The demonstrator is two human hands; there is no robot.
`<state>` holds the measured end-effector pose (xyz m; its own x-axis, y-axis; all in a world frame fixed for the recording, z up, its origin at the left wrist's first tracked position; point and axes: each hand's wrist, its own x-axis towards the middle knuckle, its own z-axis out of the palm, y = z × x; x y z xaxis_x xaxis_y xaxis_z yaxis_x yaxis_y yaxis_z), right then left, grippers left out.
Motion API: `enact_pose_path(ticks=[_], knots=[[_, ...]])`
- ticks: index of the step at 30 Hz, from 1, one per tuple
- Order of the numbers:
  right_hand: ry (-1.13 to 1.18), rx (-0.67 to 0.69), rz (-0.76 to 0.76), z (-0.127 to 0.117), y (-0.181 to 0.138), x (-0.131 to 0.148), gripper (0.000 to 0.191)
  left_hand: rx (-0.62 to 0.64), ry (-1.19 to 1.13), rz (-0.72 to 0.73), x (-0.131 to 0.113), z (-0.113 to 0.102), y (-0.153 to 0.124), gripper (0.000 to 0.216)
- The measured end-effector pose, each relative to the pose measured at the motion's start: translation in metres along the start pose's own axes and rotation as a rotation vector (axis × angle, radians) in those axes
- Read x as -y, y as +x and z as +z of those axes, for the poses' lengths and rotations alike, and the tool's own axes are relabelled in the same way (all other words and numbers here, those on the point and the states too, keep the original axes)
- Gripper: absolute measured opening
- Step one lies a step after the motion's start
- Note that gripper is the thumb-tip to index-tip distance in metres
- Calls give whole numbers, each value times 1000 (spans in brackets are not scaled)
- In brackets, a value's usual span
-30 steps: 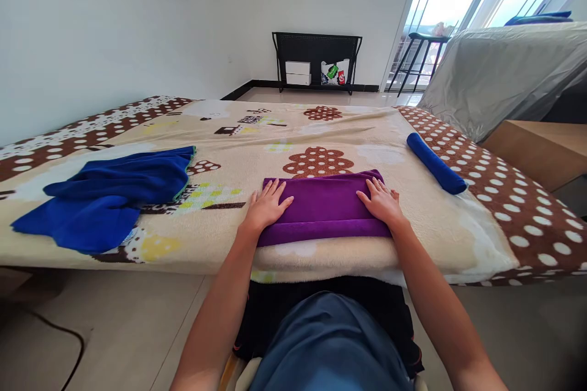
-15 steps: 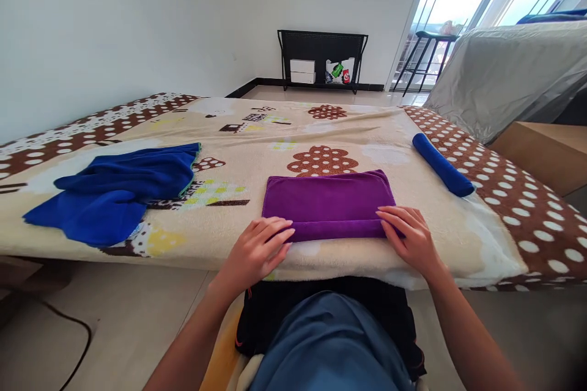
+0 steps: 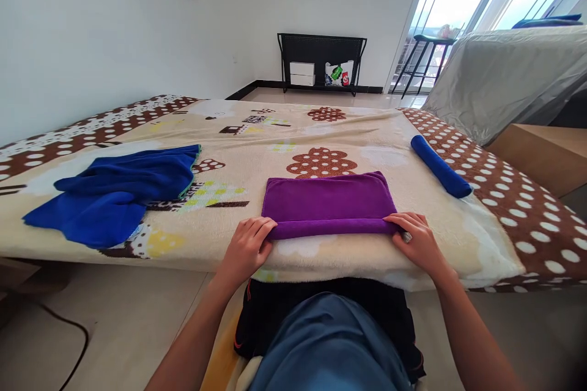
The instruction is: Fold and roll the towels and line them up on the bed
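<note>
Head view, looking forward and down: a folded purple towel lies flat on the patterned blanket of the bed, close to its near edge, with its long axis running left to right across the person's front. The left hand takes the near left corner and the right hand the near right corner; each grip is closed on the towel's thickened near hem, fingers curled over the top and the thumbs hidden beneath or behind. The towel therefore lies directly ahead of both grips, extending away from the body, and its long axis joins one hand to the other. Neither hand is nearer: they sit level, one at each end of the hem. A loose blue towel lies well apart to the left, nearer the left hand. A rolled blue towel lies apart to the right, nearer the right hand, its axis angled away toward the far side.
</note>
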<state>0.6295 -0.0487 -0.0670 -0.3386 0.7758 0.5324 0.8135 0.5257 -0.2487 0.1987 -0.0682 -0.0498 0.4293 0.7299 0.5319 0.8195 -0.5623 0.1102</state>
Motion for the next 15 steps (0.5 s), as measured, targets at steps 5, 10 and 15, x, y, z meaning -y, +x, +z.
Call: enact_pose_path(ticks=[5, 10, 15], knots=[[-31, -18, 29, -6, 5, 13, 30, -39, -38, -75, 0, -7, 4, 31], [67, 69, 14, -25, 3, 28, 26, -65, -92, -199, -1, -25, 0, 27], [-26, 142, 25, -22, 6, 37, 29, 38, 4, -311, -3, -26, 4, 23]])
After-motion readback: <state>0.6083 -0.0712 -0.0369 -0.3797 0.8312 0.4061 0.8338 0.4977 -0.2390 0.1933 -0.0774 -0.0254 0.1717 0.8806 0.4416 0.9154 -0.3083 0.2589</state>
